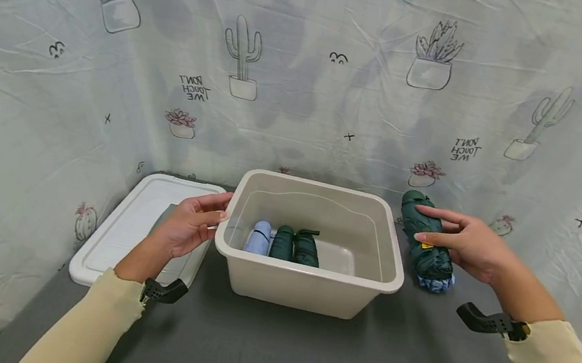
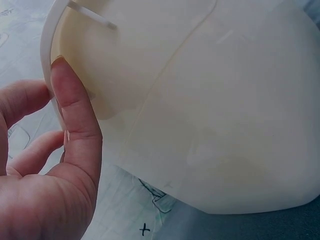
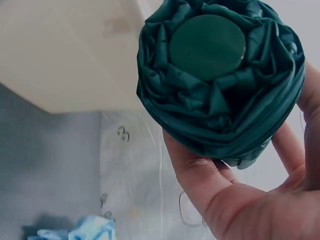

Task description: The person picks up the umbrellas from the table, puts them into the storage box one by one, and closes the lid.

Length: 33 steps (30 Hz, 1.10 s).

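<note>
Bin (image 1: 302, 290): three umbrellas (image 1: 283, 244) contained | rim (image 1: 305, 270) pinched by left hand (image 1: 191, 226) | green umbrella (image 1: 433, 264) gripped outside by right hand (image 1: 474, 249)

The head view looks forward and down over the beige rectangular plastic tub (image 1: 291, 286). Up close, the left wrist view faces its wall (image 2: 215, 115); the right wrist view faces a dark green folded fabric umbrella (image 3: 220, 92) end-on. All three share the tub.

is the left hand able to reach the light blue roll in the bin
Likely yes: the bin is uncovered and the light blue roll nearby, though the left hand may need to release the rim.
</note>
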{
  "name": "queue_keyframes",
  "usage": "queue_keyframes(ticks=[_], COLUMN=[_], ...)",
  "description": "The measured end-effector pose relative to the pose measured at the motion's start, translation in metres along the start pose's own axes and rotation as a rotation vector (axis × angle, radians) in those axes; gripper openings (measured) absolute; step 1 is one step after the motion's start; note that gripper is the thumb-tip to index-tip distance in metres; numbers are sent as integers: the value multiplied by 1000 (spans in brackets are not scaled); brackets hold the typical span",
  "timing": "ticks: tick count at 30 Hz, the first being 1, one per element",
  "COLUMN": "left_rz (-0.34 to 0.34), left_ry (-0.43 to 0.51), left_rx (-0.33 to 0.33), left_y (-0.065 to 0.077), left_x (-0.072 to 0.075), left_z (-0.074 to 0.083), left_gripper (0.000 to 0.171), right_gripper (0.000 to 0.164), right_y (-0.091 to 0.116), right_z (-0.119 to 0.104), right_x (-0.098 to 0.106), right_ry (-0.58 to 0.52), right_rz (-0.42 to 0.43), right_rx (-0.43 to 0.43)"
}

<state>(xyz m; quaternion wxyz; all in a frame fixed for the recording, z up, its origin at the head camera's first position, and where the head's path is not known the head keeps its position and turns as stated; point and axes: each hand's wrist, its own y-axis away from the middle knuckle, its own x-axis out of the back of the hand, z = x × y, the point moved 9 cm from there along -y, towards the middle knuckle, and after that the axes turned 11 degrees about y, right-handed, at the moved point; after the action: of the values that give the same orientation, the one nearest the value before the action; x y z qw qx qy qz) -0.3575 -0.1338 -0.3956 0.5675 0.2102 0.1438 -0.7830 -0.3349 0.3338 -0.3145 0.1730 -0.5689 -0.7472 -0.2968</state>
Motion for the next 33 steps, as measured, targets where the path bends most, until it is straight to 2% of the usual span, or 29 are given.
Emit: queue_keyframes(ticks=[5,16,21,27,33], left_rz=[-5,-15,-41,-53,-62], left_ry=[11,20,28,25,33], left_rx=[1,0,2,-8,-13], left_y=[1,1,1,1,0], left_x=[0,1,0,-2,-3], left_z=[0,-1,-2,-1,1], left_gripper=[61,63,64,63,62], right_gripper=[75,78,79,78,76], right_y=[-3,-16,-24,-35,-49], right_z=[-16,-48,-59,-67,-72], right_x=[-14,-47,-64,-80,-97], right_ry=[-90,-202,-295,-273,-298], right_rz=[-43,-98,-115,-119,-175], right_rx=[28,49,22,-34,-96])
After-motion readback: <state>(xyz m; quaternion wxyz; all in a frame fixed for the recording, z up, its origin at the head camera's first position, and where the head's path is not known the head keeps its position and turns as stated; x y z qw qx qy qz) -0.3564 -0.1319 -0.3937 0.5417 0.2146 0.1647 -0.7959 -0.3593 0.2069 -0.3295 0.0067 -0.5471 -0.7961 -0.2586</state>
